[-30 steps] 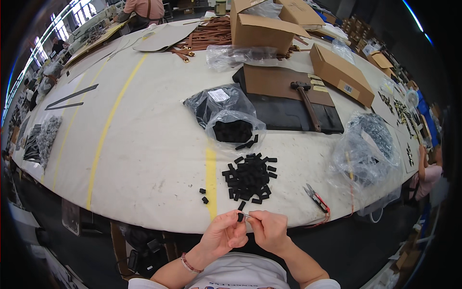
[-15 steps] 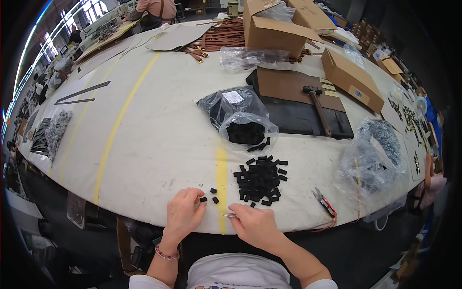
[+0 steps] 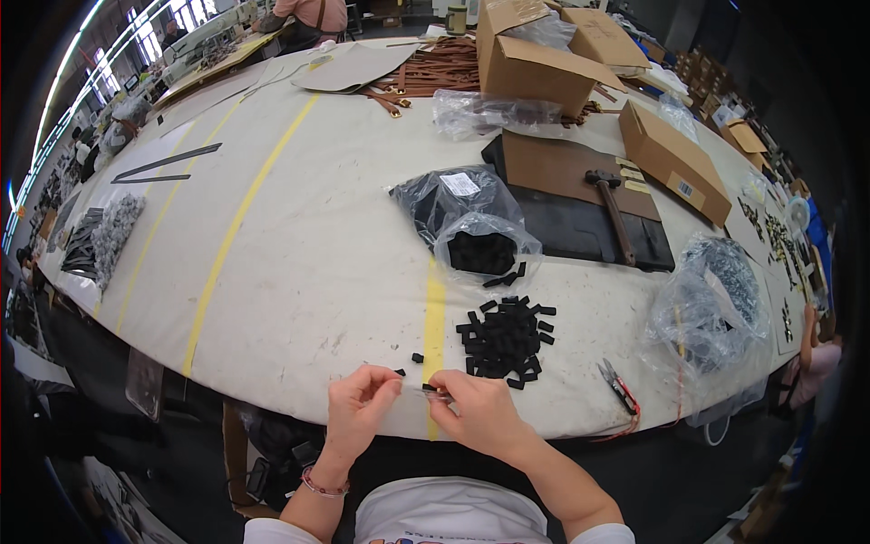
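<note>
Starting at the left, we have grey strips (image 3: 168, 165) lying on the table (image 3: 299, 272), well apart from the hands. Toward the near edge is the left hand (image 3: 358, 408). Half a second ago it was setting a black piece down among the loose ones; now it has come back toward the right hand, fingers curled, thumb near the index finger. We cannot tell whether it grips anything. Just beyond its fingertips lies one loose piece (image 3: 400, 373), with a second piece (image 3: 418, 358) a little farther off, left of the yellow stripe (image 3: 435, 317).

Over that stripe, the right hand (image 3: 471, 408) grips a thin silver tool (image 3: 441, 394). What is new here is a dark piece (image 3: 429, 388) at its fingertips, where we saw only the tool before. We take this to mean one piece has been let go and another is being handled.

Just beyond the right hand sits the pile (image 3: 501, 337) of black pieces, below the open bag (image 3: 482, 252). Farther right lie the hammer (image 3: 614, 213), snips (image 3: 620, 388) and a clear bag (image 3: 707, 304).
</note>
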Available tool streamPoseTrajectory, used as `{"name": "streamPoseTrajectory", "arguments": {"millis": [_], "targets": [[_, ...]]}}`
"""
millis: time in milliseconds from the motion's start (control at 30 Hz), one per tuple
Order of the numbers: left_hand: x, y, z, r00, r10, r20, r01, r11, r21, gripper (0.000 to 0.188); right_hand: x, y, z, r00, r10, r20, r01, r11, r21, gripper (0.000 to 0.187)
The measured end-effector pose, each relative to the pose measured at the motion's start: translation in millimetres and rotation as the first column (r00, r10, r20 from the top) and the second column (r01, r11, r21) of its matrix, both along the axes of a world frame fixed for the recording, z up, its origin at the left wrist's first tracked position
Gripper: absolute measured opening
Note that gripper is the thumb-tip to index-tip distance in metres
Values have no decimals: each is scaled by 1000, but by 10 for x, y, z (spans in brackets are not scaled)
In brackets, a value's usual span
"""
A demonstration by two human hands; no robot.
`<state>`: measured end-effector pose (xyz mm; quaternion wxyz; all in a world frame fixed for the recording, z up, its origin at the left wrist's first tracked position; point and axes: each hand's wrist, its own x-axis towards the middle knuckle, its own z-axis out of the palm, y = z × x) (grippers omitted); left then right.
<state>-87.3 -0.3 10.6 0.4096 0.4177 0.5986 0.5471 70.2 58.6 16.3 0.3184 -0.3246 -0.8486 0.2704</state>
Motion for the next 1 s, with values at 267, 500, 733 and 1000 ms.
{"name": "streamPoseTrajectory", "arguments": {"millis": [267,500,733,1000], "targets": [[211,-39,7,769,-228,597,315,948,-44,8,213,-117,56,980,136,-144,-126,989,75,16],[370,-109,-12,795,-220,566,239,970,43,8,297,-170,71,953,62,-297,-99,989,-113,22],[382,-131,32,940,-289,-184,335,887,317,21,329,-197,47,946,78,-315,-38,991,132,18],[423,-177,-45,914,-295,278,238,946,223,15,376,-231,101,938,55,-341,-112,982,-149,17]]}}
